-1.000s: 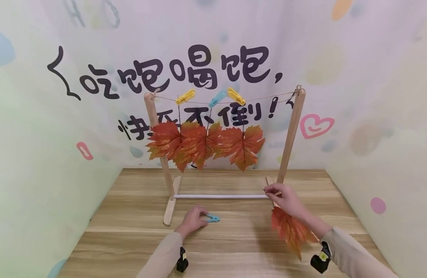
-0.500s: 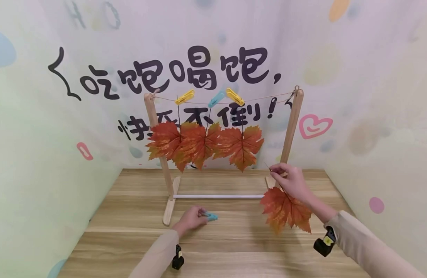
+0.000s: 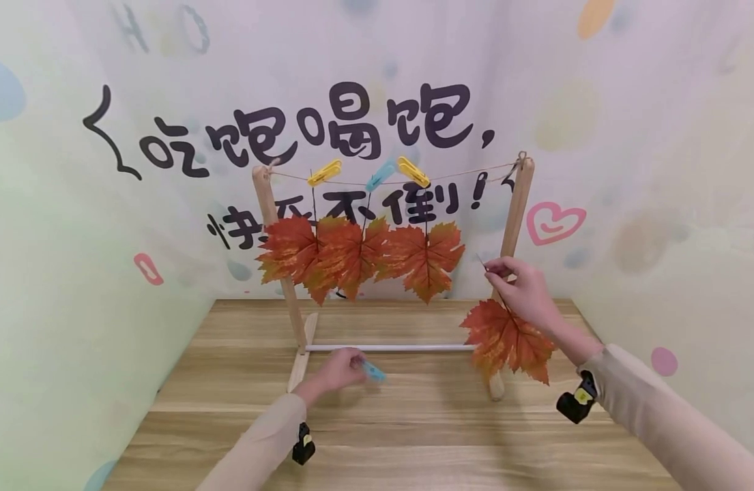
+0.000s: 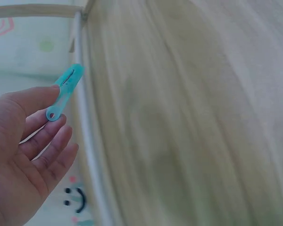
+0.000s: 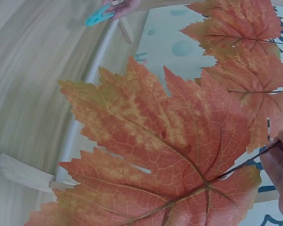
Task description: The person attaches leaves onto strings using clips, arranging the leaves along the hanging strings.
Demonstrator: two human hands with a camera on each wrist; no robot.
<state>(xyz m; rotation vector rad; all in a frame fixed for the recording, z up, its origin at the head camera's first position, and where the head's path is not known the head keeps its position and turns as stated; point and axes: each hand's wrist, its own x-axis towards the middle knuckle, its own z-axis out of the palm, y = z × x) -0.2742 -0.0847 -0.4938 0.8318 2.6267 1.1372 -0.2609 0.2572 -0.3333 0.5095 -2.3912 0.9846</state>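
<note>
A blue clothespin point(image 4: 66, 89) is pinched between the thumb and fingers of my left hand point(image 3: 340, 369), low over the table near the white crossbar. With thumb and fingertips my right hand point(image 3: 524, 290) holds an orange-red maple leaf point(image 3: 505, 337) by its thin dark stem, in front of the right post. The leaf hangs below that hand and fills much of the right wrist view. On the string point(image 3: 462, 176), two yellow clothespins point(image 3: 325, 173) and a blue one point(image 3: 381, 175) hold three similar leaves point(image 3: 424, 259) by their stems, to the left of my right hand.
The string runs between a left wooden post point(image 3: 265, 198) and a right wooden post point(image 3: 519, 204). A white crossbar point(image 3: 401, 348) joins them low above the wooden table point(image 3: 377, 423). Behind stands a patterned backdrop point(image 3: 628, 136) with dark lettering.
My right hand has risen with the leaf from near the crossbar to halfway up the right post. My left hand has lifted slightly with the blue clothespin.
</note>
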